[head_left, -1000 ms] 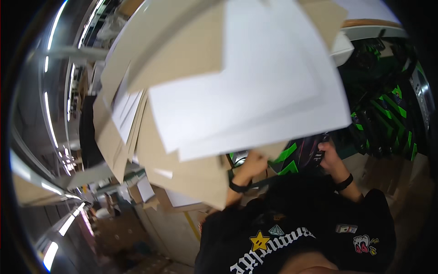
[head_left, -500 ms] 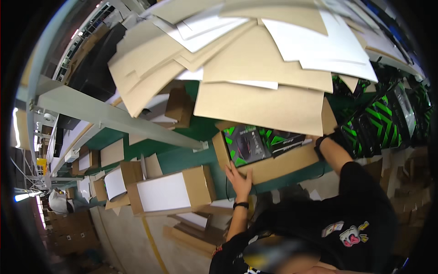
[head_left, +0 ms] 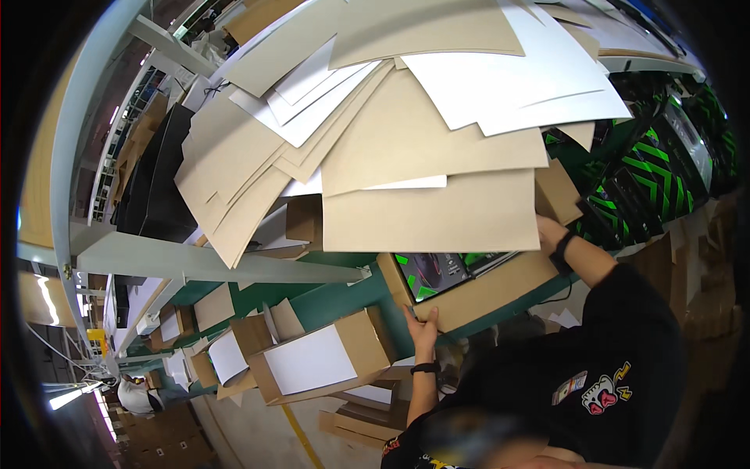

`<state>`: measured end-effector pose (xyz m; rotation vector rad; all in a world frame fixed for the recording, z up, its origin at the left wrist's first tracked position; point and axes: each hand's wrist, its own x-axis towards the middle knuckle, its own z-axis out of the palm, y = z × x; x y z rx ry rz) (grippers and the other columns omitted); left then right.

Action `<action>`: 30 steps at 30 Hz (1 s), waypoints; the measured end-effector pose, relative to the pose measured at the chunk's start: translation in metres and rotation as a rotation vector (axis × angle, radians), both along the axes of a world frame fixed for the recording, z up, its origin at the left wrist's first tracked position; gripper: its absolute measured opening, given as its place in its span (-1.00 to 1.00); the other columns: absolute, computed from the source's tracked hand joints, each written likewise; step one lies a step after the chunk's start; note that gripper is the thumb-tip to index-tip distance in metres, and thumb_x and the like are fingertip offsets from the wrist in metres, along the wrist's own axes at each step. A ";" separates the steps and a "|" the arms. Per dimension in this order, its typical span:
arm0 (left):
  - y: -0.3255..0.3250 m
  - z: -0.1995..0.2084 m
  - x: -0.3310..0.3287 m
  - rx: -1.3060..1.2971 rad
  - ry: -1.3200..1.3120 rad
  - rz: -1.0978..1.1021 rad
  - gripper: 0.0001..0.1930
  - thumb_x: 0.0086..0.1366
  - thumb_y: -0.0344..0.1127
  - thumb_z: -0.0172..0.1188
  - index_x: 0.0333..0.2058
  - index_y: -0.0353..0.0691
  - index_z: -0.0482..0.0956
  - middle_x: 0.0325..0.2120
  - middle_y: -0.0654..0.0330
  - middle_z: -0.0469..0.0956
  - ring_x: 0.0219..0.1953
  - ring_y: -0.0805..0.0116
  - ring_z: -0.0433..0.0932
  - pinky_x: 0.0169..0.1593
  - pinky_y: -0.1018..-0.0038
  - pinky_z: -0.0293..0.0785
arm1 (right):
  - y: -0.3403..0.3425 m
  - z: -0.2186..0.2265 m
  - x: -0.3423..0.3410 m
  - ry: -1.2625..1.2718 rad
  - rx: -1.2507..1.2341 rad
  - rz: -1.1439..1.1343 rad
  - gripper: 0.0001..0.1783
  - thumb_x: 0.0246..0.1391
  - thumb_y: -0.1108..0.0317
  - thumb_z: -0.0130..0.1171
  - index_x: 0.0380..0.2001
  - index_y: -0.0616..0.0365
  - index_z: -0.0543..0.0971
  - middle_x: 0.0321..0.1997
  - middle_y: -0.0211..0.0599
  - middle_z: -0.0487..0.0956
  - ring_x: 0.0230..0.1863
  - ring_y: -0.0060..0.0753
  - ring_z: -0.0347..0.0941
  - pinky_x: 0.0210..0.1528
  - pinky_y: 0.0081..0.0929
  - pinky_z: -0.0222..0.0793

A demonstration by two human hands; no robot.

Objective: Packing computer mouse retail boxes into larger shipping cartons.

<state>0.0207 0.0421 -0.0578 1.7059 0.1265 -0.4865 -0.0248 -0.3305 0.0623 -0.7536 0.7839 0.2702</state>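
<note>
Fingers (head_left: 408, 315) of the left hand (head_left: 423, 334) spread against the carton (head_left: 488, 303) at the near edge of the counter (head_left: 348, 297), the right hand's (head_left: 550, 233) I cannot tell, boxes (head_left: 433, 273) already inside, one flap (head_left: 559, 192) still open.

The green bench (head_left: 332, 295) bears an open brown carton (head_left: 488, 299) and, to its left, a white-faced carton (head_left: 370, 344).

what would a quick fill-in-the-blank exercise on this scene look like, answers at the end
1. The hand nearer the open carton's left end is the person's ____ one.
2. The boxes inside that carton are black and ____.
3. The wristband on that hand's arm is ____.
4. The loose sheets overhead are tan and ____.

Missing words: left; green; black; white
</note>
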 end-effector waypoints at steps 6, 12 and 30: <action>0.013 0.033 0.021 0.002 0.190 -0.188 -0.34 0.18 -0.44 0.27 0.20 -0.50 0.17 -0.14 -0.04 0.54 -0.21 0.28 0.58 -0.15 0.46 0.51 | 0.019 -0.018 -0.026 0.040 -0.341 0.002 -0.08 -0.10 0.43 0.26 0.33 0.17 0.04 0.21 0.06 0.32 0.25 -0.04 0.27 0.21 -0.12 0.26; 0.060 0.030 0.021 0.044 0.245 -0.324 -0.38 0.18 -0.43 0.27 0.18 -0.43 0.22 -0.10 0.03 0.54 -0.10 0.31 0.54 -0.04 0.45 0.48 | 0.000 -0.113 -0.040 0.043 -0.383 0.382 0.16 -0.10 0.12 0.38 0.29 0.52 -0.14 0.19 0.22 0.31 0.26 -0.04 0.24 0.29 -0.23 0.16; -0.342 0.073 0.230 0.309 -0.269 -0.878 -0.34 0.31 0.03 0.12 0.21 -0.33 0.27 0.11 0.05 0.42 0.09 0.33 0.42 0.11 0.40 0.34 | 0.050 -0.095 -0.157 -0.032 -1.330 0.780 -0.58 0.05 -0.04 0.03 -0.36 0.07 0.67 -0.32 -0.04 0.62 -0.23 -0.05 0.55 -0.13 -0.15 0.43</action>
